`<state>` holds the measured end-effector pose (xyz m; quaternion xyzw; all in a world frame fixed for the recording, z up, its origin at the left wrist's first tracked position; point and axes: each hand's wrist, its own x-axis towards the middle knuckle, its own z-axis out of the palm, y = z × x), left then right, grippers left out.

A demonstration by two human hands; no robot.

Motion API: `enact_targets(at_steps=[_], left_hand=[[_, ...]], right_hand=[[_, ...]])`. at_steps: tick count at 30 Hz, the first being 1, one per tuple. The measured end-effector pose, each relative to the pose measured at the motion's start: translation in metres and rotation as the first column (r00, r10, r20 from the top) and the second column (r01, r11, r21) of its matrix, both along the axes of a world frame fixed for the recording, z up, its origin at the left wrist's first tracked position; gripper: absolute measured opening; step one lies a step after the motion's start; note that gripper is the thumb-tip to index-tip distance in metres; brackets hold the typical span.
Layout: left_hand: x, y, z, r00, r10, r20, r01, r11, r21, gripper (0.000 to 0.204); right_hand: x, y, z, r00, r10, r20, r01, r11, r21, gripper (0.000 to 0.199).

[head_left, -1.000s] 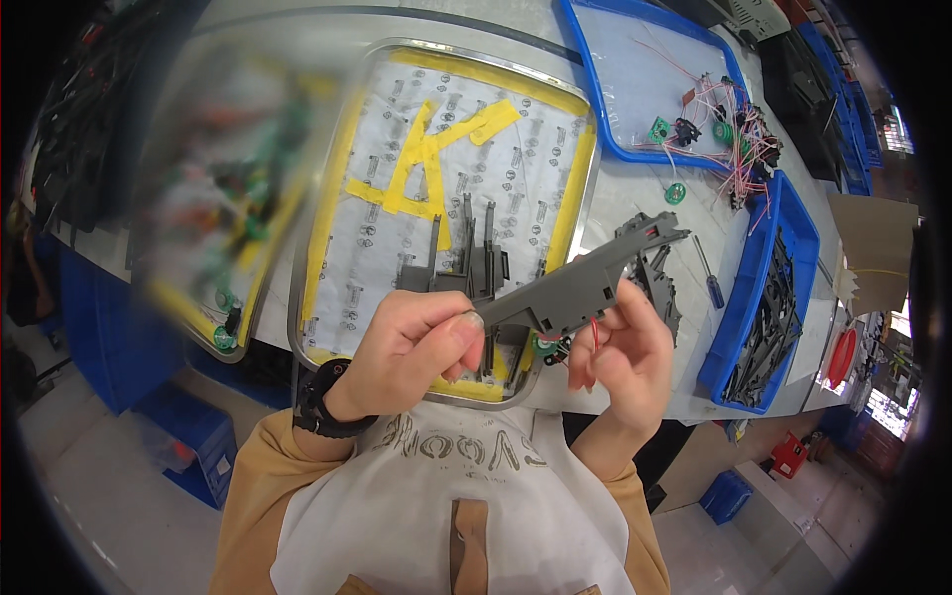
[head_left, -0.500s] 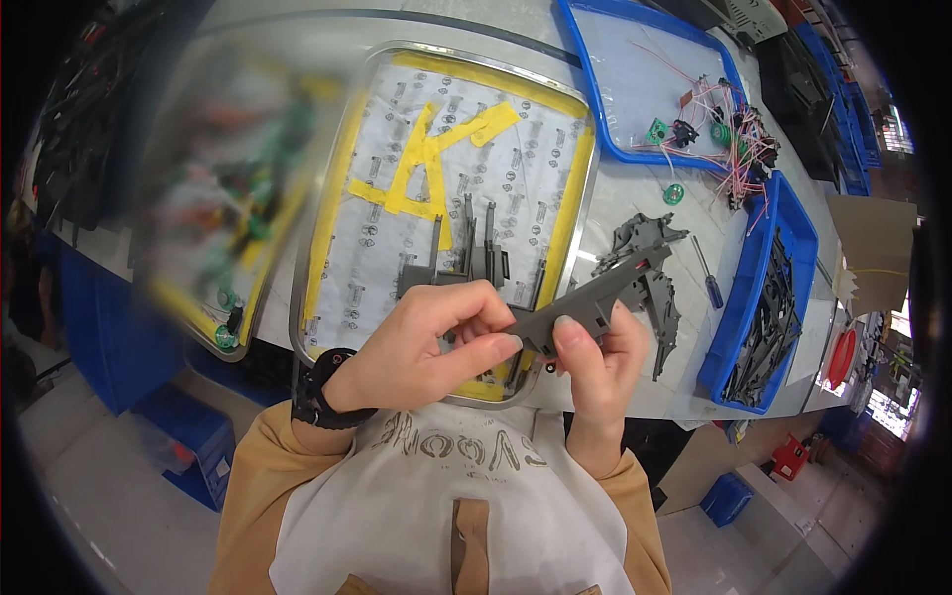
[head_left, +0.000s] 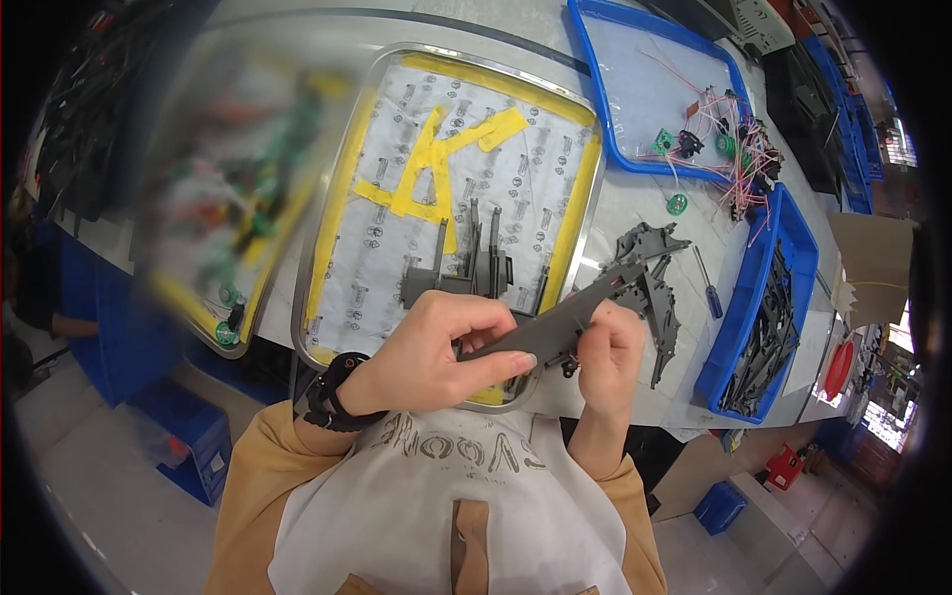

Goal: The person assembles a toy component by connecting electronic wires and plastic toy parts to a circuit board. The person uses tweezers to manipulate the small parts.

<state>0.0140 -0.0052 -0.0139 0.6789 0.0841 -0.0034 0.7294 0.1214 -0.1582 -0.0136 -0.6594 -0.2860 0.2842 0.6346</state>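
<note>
A long dark grey plastic part (head_left: 540,337) is held slantwise over the near end of a paper-lined metal tray (head_left: 382,288). My left hand (head_left: 436,347) grips its left end between thumb and fingers. At its right end, my right hand (head_left: 610,352) is closed, fingers curled against the edge; what they pinch is hidden. A small black component (head_left: 568,367) shows below the part, beside my right hand. More grey plastic pieces (head_left: 476,263) lie in the tray beyond my left hand. Several grey bracket-like parts (head_left: 654,307) sit on the table beyond my right hand.
A screwdriver (head_left: 709,285) lies right of the brackets, beside a blue bin (head_left: 706,382) of dark parts. Tangled wires with green round boards (head_left: 729,149) spill from a blue tray (head_left: 602,99) at the far right. A blurred tray (head_left: 223,198) stands at left.
My right thumb has come off the part's face, and that hand is now curled at its right edge. The part has turned slightly, showing more of its flat side.
</note>
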Motion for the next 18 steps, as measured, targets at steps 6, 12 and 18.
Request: enact_targets(at_steps=[6,12,18], left_hand=[[0.002,-0.015,-0.004,0.984,0.107,0.146,-0.139,0.962,0.235,0.021],[0.001,-0.022,-0.004,0.978,0.166,0.128,-0.197,0.935,0.295,0.021],[-0.005,-0.011,-0.008,0.984,0.151,0.098,-0.178,0.900,0.397,0.024]], right_hand=[[-0.009,-0.001,0.004,0.947,-0.037,0.318,0.099,0.978,-0.181,0.022],[-0.010,0.010,0.009,0.910,-0.019,0.415,0.121,0.967,-0.223,0.034],[-0.014,0.012,0.016,0.918,-0.006,0.398,0.159,0.922,-0.353,0.023]])
